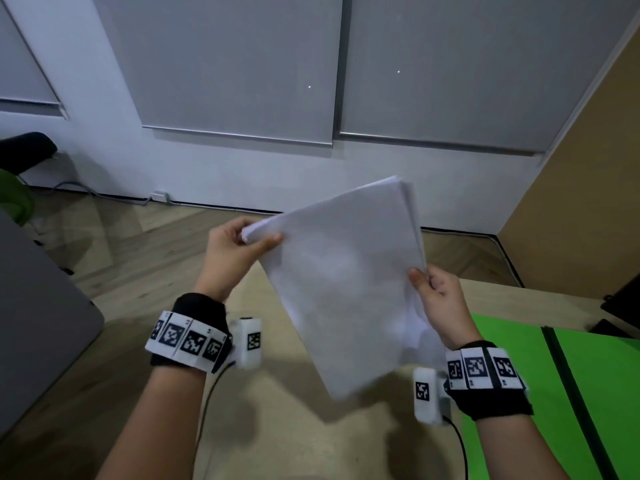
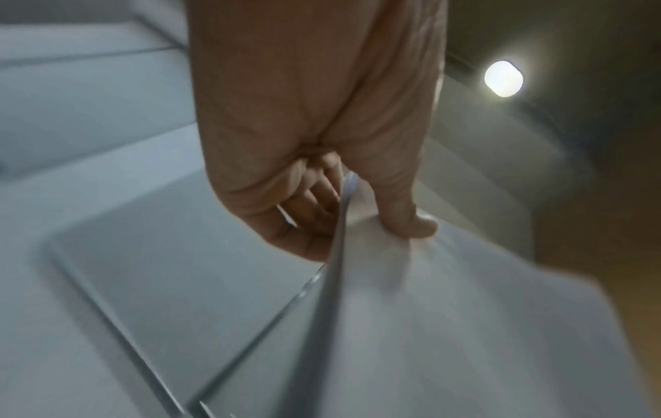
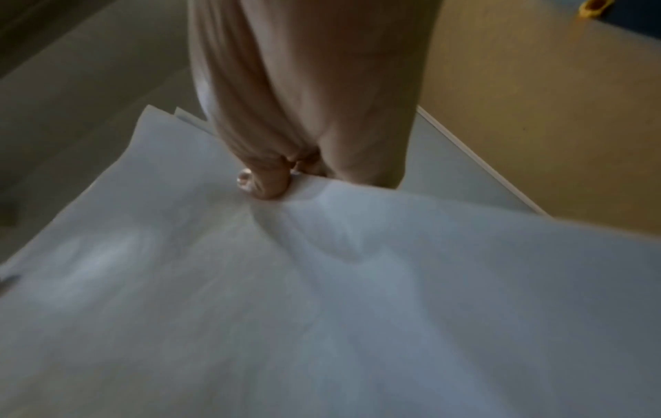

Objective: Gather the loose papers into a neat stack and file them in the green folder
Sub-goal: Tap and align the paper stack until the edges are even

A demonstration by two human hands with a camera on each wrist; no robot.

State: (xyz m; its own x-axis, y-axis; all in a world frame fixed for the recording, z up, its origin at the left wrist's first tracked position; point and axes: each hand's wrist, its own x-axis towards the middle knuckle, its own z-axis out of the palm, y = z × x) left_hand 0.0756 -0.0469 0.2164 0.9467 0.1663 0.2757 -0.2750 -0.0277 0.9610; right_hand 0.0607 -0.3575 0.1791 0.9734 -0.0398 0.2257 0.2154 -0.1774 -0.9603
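A stack of white papers point(image 1: 346, 282) hangs in the air above the wooden table, tilted, with its edges not quite aligned at the far corner. My left hand point(image 1: 242, 244) pinches the stack's upper left corner, thumb on top and fingers underneath. My right hand point(image 1: 433, 292) pinches its right edge. In the left wrist view the papers point(image 2: 447, 325) run out from under the thumb of my left hand point(image 2: 357, 226). In the right wrist view my right hand point(image 3: 286, 181) creases the sheets point(image 3: 322, 311) where it grips. The green folder point(image 1: 519, 393) lies open on the table at the lower right.
The wooden table point(image 1: 277, 427) stretches under my arms. A grey surface point(image 1: 34, 323) sits at the left. A tan partition point(image 1: 571, 202) stands at the right, with dark objects point(image 1: 620, 306) by the table's far right edge. Window blinds point(image 1: 242, 81) cover the wall ahead.
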